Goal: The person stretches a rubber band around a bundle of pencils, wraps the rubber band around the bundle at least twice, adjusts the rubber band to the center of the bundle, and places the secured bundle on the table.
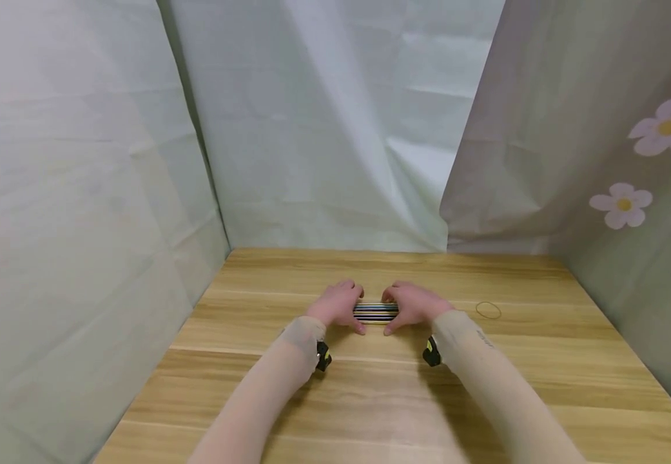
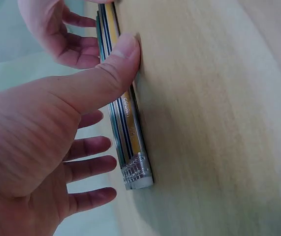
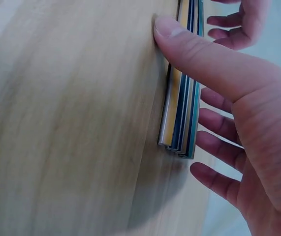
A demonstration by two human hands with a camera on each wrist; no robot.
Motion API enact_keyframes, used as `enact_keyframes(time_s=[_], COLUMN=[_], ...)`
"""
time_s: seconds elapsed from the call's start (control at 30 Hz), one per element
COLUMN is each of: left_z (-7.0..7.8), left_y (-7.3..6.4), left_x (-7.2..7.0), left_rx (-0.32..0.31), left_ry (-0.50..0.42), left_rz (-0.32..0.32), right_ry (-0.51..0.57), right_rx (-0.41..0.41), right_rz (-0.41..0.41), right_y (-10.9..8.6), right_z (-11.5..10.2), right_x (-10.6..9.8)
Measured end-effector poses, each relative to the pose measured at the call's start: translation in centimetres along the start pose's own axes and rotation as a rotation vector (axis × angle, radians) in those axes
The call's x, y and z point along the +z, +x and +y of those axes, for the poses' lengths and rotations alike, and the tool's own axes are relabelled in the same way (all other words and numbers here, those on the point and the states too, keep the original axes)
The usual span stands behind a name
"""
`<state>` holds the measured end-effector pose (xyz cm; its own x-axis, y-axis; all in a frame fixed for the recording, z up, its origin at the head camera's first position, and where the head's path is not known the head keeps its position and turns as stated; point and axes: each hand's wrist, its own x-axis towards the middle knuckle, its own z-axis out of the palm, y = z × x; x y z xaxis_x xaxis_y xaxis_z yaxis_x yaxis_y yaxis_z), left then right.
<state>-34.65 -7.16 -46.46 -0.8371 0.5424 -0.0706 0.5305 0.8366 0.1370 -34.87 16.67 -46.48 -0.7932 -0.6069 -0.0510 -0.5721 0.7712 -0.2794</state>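
Observation:
Several pencils (image 1: 377,313) lie side by side in a flat bundle on the wooden table, running left to right between the hands. Their striped sides show yellow, dark blue and green; white erasers with silvery ferrules (image 2: 137,169) cap the left end. Around the left part of the bundle, my left hand (image 1: 338,305) holds it with the thumb on the near side and fingers on the far side. My right hand (image 1: 416,304) grips the right part the same way, its thumb (image 3: 172,34) across the near edge. The plain flat pencil ends (image 3: 175,149) show below this hand.
A thin rubber band (image 1: 488,310) lies on the wooden table (image 1: 381,406) to the right of my right hand. Pale cloth sheets (image 1: 335,129) hang behind and at both sides of the table; the right one carries printed white flowers.

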Motion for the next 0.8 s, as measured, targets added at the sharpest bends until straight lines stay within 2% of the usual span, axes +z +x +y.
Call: enact_keyframes(time_s=[0.27,0.6,0.8], left_z=[0.3,1.1,1.5], left_y=[0.6,0.5,0.5], left_x=[0.1,0.0,-0.3], left_rx=[-0.031,-0.098,-0.122], left_ry=[-0.028,-0.051,-0.040], left_rz=[0.002,-0.003,-0.021], right_ry=[0.018,0.042,0.017], right_rx=[0.043,0.148,0.149], right_rz=[0.001,-0.023,-0.023], right_y=[0.4,0.7,0.8], right_z=[-0.3,-1.1,-1.2], right_x=[0.2,0.0,0.1])
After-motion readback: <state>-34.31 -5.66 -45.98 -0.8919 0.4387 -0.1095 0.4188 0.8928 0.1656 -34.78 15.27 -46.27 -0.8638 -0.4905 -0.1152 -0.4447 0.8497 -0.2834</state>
